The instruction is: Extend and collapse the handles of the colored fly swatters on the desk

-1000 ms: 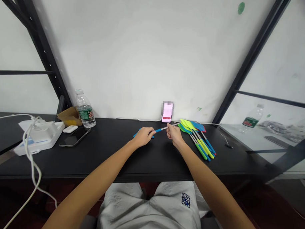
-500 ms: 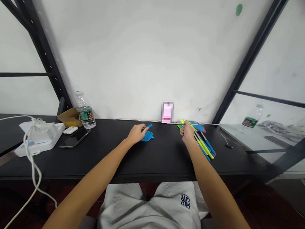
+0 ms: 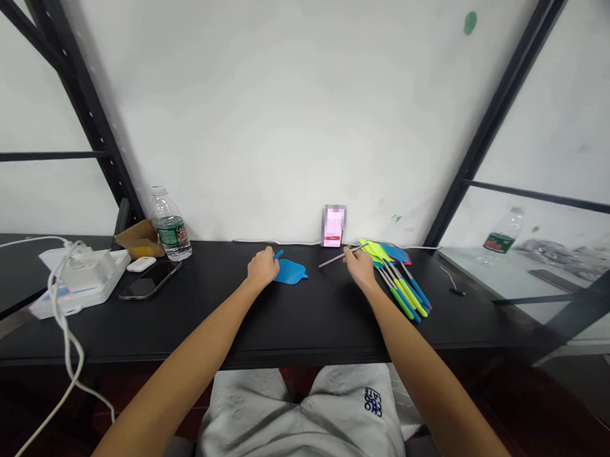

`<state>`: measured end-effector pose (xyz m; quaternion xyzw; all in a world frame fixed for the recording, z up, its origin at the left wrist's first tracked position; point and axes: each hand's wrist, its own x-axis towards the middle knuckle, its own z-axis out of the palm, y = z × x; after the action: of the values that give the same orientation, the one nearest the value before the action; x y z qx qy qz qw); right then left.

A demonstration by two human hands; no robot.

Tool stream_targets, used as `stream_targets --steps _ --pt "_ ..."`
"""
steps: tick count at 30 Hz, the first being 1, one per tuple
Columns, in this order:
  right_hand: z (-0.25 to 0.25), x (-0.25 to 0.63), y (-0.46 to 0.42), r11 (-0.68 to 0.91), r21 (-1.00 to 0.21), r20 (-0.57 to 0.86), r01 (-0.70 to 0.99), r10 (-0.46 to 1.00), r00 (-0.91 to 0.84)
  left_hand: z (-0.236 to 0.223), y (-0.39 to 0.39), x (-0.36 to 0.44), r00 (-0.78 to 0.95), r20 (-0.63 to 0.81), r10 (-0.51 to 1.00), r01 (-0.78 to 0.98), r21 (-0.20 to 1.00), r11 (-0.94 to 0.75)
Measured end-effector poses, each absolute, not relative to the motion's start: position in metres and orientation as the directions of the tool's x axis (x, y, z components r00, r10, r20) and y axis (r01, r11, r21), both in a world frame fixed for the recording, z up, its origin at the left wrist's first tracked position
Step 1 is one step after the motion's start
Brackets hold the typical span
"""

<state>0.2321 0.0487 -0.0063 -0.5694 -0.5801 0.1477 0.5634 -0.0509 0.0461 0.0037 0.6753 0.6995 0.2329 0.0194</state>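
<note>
My left hand (image 3: 264, 267) is closed around a short blue stick-like piece (image 3: 278, 254), whose tip sticks out past the thumb. Right beside that hand, a blue perforated fly swatter head (image 3: 291, 273) lies over the black desk; whether the fingers touch it is hidden. My right hand (image 3: 360, 267) pinches a thin metal rod (image 3: 332, 261), which slants down to the left, its other end showing above the fingers. Next to my right hand lies a pile of fly swatters (image 3: 402, 285) with yellow, blue and green parts, metal shafts and handles toward me.
A phone with a lit screen (image 3: 333, 226) leans against the wall. To the left are a water bottle (image 3: 171, 225), a dark phone (image 3: 151, 280), a white case (image 3: 141, 264), an open carton (image 3: 139, 239) and a white power strip (image 3: 90, 281) with cables. A short cable (image 3: 454, 285) lies at right.
My left hand has shifted left, uncovering more of the blue swatter head. My right hand has moved left off the pile with the rod, which now tilts instead of lying level.
</note>
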Motion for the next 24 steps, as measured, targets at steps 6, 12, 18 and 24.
stream_targets --steps 6,12,18,24 --pt "-0.008 0.233 0.050 0.302 -0.792 0.502 0.531 0.817 0.283 0.003 0.047 -0.050 -0.071 0.252 0.965 0.943 0.331 -0.017" --pt "-0.009 0.233 0.051 0.324 -0.807 0.516 0.493 0.794 0.323 -0.001 0.051 -0.052 -0.056 0.246 0.968 0.943 0.331 -0.029" --pt "-0.013 0.233 0.055 0.266 -0.918 0.366 0.296 0.854 0.369 -0.002 0.051 -0.049 -0.018 0.322 0.947 0.933 0.346 -0.100" --pt "-0.008 0.231 0.055 0.269 -0.963 0.258 0.030 0.875 0.409 0.001 0.041 -0.032 0.201 0.462 0.864 0.841 0.372 -0.394"
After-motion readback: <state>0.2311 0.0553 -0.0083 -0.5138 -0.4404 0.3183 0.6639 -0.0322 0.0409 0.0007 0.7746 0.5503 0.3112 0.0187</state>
